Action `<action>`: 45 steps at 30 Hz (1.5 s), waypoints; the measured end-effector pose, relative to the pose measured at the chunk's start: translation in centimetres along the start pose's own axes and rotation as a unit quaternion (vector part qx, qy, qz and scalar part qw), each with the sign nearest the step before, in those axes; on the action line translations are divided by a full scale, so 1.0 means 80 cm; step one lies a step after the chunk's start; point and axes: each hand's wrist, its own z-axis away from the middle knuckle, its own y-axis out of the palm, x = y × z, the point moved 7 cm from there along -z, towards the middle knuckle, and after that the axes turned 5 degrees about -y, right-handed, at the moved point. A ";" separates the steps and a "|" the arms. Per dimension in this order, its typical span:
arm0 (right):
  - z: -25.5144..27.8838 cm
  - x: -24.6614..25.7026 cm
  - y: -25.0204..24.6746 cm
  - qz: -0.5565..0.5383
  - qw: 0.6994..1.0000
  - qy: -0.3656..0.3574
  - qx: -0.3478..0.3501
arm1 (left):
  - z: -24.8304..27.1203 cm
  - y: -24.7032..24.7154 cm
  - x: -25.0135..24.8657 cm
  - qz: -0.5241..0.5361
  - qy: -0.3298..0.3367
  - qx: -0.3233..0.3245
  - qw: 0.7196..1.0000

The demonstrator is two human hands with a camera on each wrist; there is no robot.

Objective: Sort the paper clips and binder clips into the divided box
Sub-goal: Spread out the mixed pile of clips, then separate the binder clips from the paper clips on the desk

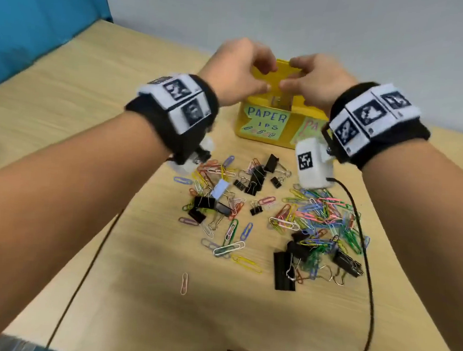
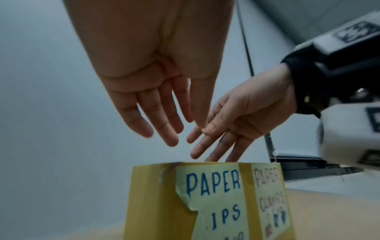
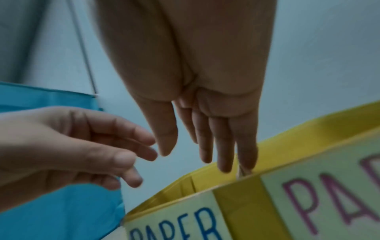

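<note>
The yellow divided box (image 1: 266,131) stands at the far middle of the table, with a "PAPER ..IPS" label on its left half and a second label on its right half. Both hands hover over its open top. My left hand (image 1: 240,69) is above the left compartment; the left wrist view shows its fingers (image 2: 162,123) straight and holding nothing. My right hand (image 1: 317,74) is beside it, fingers (image 3: 224,152) reaching down to the box rim (image 3: 236,183). Coloured paper clips (image 1: 323,214) and black binder clips (image 1: 256,177) lie scattered in front of the box.
A large black binder clip (image 1: 284,269) lies at the near right of the pile. One pink paper clip (image 1: 184,283) lies alone nearer to me. Black cables (image 1: 369,267) run from both wrists across the wooden table. A blue panel (image 1: 30,24) stands at the left.
</note>
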 end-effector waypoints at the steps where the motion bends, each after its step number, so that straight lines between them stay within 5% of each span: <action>1: 0.012 0.005 -0.007 0.053 0.997 -0.036 -0.037 | 0.017 -0.005 0.005 -0.003 0.016 -0.007 1.000; 4: 0.066 0.020 0.004 0.058 0.989 -0.117 -0.066 | 0.074 0.001 0.036 -0.017 0.022 0.027 0.999; 6: 0.093 0.013 0.048 0.094 0.987 -0.120 0.049 | 0.111 0.026 0.059 -0.051 -0.008 0.131 0.990; 10: 0.126 -0.015 0.130 0.244 0.924 -0.155 0.249 | 0.172 0.067 0.081 -0.128 -0.020 0.290 0.948; 12: 0.131 -0.026 0.146 0.283 0.909 -0.171 0.255 | 0.192 0.068 0.090 -0.134 -0.020 0.282 0.950; 17: 0.138 -0.008 0.144 0.293 0.931 -0.190 0.107 | 0.212 0.052 0.105 -0.114 -0.051 0.210 0.970; 22: 0.155 0.008 0.189 0.258 0.912 -0.216 0.233 | 0.198 0.043 0.096 -0.083 -0.058 0.177 0.979; 27: 0.152 0.005 0.161 0.211 0.945 -0.169 0.186 | 0.191 0.012 0.120 -0.028 -0.122 0.067 0.990; 32: 0.166 -0.002 0.182 0.200 0.926 -0.134 0.289 | 0.183 0.020 0.121 0.008 -0.128 0.113 0.985; 37: 0.149 -0.002 0.167 0.217 0.945 -0.133 0.204 | 0.178 0.011 0.124 -0.080 -0.138 0.104 0.982; 42: 0.116 0.014 0.177 0.259 0.940 -0.120 0.186 | 0.190 0.033 0.133 -0.121 -0.191 0.303 0.926; 45: 0.112 0.022 0.198 0.348 0.893 -0.141 0.248 | 0.190 0.031 0.135 -0.154 -0.192 0.316 0.916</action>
